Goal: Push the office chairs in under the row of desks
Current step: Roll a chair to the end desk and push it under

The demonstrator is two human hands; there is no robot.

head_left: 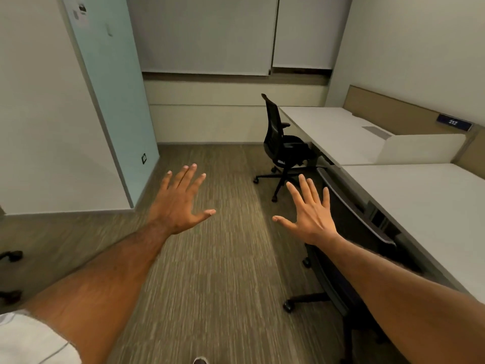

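Your left hand (181,203) and right hand (311,214) are raised, fingers (187,177) spread wide, holding nothing. The near chair (349,232) sits close against the surface (420,206). The far chair (280,143) stands out from it (apparently the one outstanding). Next, you should walk up and push its back.

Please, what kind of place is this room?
Probably a shared office. White desks stand in a row along the right wall, with black wheeled chairs at them. A numbered label sits on the panel behind the desks.
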